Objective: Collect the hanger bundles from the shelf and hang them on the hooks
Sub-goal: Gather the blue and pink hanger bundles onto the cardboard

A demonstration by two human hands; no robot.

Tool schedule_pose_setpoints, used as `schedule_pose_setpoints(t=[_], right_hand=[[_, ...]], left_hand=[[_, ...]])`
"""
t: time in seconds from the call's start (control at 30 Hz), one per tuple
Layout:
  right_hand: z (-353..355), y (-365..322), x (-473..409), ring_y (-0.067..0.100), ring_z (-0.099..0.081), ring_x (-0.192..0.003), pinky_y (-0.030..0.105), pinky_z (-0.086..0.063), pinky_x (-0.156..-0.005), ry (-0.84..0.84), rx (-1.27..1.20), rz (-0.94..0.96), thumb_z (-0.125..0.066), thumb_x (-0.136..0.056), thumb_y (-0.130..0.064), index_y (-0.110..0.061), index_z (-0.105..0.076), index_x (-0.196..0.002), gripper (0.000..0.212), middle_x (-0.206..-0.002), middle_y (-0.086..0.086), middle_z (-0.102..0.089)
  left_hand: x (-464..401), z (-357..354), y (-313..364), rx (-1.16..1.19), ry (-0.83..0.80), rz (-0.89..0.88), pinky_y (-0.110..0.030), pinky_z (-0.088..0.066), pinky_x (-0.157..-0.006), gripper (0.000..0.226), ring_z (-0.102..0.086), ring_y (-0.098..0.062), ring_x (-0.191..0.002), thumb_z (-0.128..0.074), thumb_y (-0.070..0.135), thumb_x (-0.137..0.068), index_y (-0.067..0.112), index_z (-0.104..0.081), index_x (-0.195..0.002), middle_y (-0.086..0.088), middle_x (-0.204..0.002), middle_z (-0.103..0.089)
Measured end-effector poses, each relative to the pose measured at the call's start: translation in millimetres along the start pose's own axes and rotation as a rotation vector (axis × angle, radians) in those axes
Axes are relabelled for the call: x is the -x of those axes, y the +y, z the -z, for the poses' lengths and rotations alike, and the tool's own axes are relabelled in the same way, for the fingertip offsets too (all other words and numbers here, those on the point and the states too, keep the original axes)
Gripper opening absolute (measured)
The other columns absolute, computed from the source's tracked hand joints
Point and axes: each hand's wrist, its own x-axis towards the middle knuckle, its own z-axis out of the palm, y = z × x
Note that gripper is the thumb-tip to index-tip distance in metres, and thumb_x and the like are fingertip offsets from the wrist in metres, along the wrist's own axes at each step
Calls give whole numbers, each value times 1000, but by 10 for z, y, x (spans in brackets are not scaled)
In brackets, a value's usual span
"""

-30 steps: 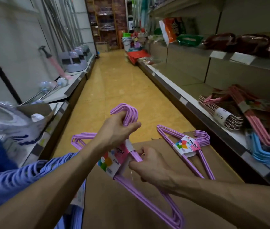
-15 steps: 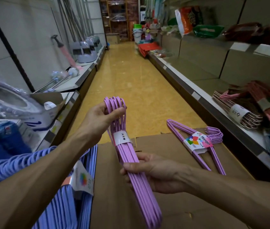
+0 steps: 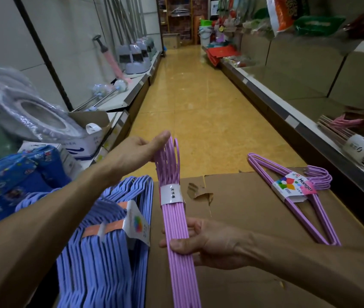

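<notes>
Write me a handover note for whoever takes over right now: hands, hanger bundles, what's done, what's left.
Left hand: grip on the hook end of the purple bundle, held edge-on.
Right hand: grip on the same bundle's lower bars.
Second purple bundle lies flat on the cardboard box. Blue bundles are stacked left of the box. More bundles sit on the right shelf.
Done: one bundle in hand. No hooks in view.
Left: hang the held bundle, then the rest.

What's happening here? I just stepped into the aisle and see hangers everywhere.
A person holds a banded bundle of purple hangers edge-on over a cardboard box: left hand at the hooks, right hand around the bars. A second purple bundle lies on the box; blue hanger bundles are stacked beside it.
</notes>
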Motion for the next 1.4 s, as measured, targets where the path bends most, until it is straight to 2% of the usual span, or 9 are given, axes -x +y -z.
schedule_pose_setpoints(t=[0.1, 0.27, 0.47, 0.63, 0.8, 1.03, 1.13, 1.27, 1.4], right_hand=[[-45, 186, -212, 10, -69, -83, 33, -54, -82, 80, 82, -9, -65, -90, 2, -17, -65, -108, 26, -94, -2, -74], [-105, 505, -601, 16, -67, -82, 38, -53, -76, 187, 193, -53, -73, -85, -2, -13, -64, -115, 33, -86, -3, -72], [-182, 778, -980, 29, -67, -100, 55, -54, -94, 251, 315, -70, -76, -83, -8, -16, -65, -118, 37, -110, 9, -72], [-182, 934, -1125, 25, -65, -112, 29, -58, -87, 229, 351, -30, -71, -88, -7, -11, -59, -132, 46, -124, 7, -67], [-130, 1068, -1215, 25, -65, -114, 43, -54, -99, 261, 328, -69, -77, -84, -10, -13, -61, -132, 51, -124, 7, -68], [-76, 1032, -1213, 22, -63, -116, 41, -52, -102, 217, 414, -79, -75, -85, -14, -14, -63, -127, 44, -124, 6, -67], [-85, 878, -1153, 21, -64, -114, 27, -56, -89, 195, 498, -101, -75, -87, -20, -12, -61, -128, 44, -124, 5, -66], [-49, 649, -935, 5, -65, -80, 15, -52, -64, 301, 530, -62, -71, -91, -31, -16, -63, -118, 32, -97, -4, -68], [114, 459, -433, 8, -60, -78, 22, -48, -63, 429, 467, 10, -66, -93, -37, -24, -65, -106, 18, -109, 8, -72]], left_hand=[[9, 70, -196, -313, 33, 93, -39, -50, -89, 102, -65, -24, -93, -17, 98, -67, 17, -75, -86, -8, -100, -71], [76, 156, -558, -351, -60, 22, -37, -47, -98, 58, -57, -21, -117, -42, 63, -94, 28, -49, -139, -4, -135, -60], [108, 223, -914, -508, -77, 89, -39, -51, -89, 55, -60, -19, -104, -41, 65, -93, 21, -59, -121, -6, -121, -64], [97, 179, -1026, -588, -76, 100, -42, -49, -93, 57, -59, -22, -105, -39, 67, -94, 22, -59, -122, -6, -119, -66], [71, 123, -1052, -760, -73, 84, -42, -48, -91, 54, -59, -22, -102, -38, 65, -95, 23, -60, -119, -5, -118, -66], [51, 101, -1054, -819, -75, 60, -41, -45, -93, 48, -56, -21, -105, -43, 60, -96, 22, -60, -119, -5, -122, -61], [36, 111, -1013, -777, -37, 35, -40, -45, -94, 46, -55, -23, -109, -45, 57, -97, 21, -62, -118, -7, -125, -59], [-8, 32, -854, -492, 69, -81, -32, -43, -86, 34, -58, -20, -107, -51, 42, -99, 15, -67, -114, -6, -123, -64], [-87, -212, -581, -300, 117, -165, -28, -42, -82, 26, -60, -16, -102, -55, 34, -99, 17, -69, -111, 2, -112, -67]])
